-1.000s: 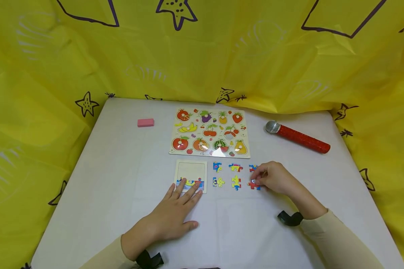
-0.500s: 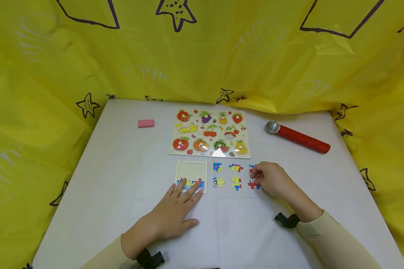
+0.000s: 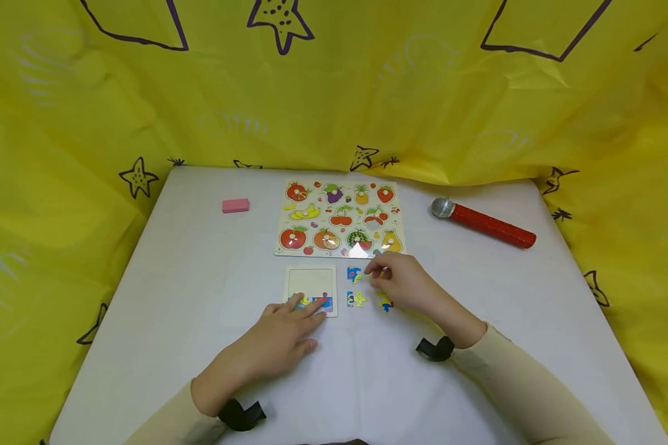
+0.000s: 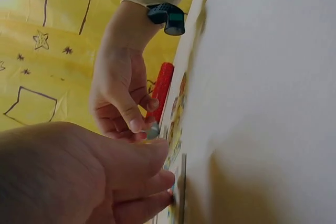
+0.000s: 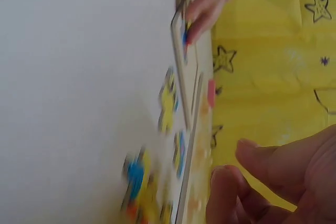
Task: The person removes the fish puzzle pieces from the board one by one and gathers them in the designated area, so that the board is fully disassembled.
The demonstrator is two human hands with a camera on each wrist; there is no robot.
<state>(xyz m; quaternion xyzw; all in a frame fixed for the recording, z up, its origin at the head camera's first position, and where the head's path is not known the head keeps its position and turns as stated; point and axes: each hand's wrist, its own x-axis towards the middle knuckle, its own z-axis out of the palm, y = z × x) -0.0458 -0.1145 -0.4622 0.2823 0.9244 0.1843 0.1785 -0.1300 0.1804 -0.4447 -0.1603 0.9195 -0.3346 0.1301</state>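
My left hand [image 3: 278, 343] lies with spread fingers on the lower part of a small wooden jigsaw tray [image 3: 312, 279], over its assembled blue and yellow bottom strip. To the right of the tray lie loose jigsaw pieces: a blue-yellow corner [image 3: 354, 274], a yellow one [image 3: 357, 300] below it, and a yellow-blue one [image 3: 386, 303]. My right hand [image 3: 405, 283] hovers over the pieces farther right and hides them from the head view. In the right wrist view its thumb [image 5: 251, 153] and bent fingers [image 5: 223, 190] stand apart, with no piece showing between them.
A fruit peg puzzle board [image 3: 339, 232] lies just behind the tray. A red toy microphone [image 3: 487, 225] is at the right, and a pink block [image 3: 235, 206] at the back left. The yellow curtain [image 3: 323, 105] hangs around the white table's far edge.
My right hand has moved left from the right-hand pieces toward the middle ones. My left hand stays on the tray. The whole head view has shifted slightly.
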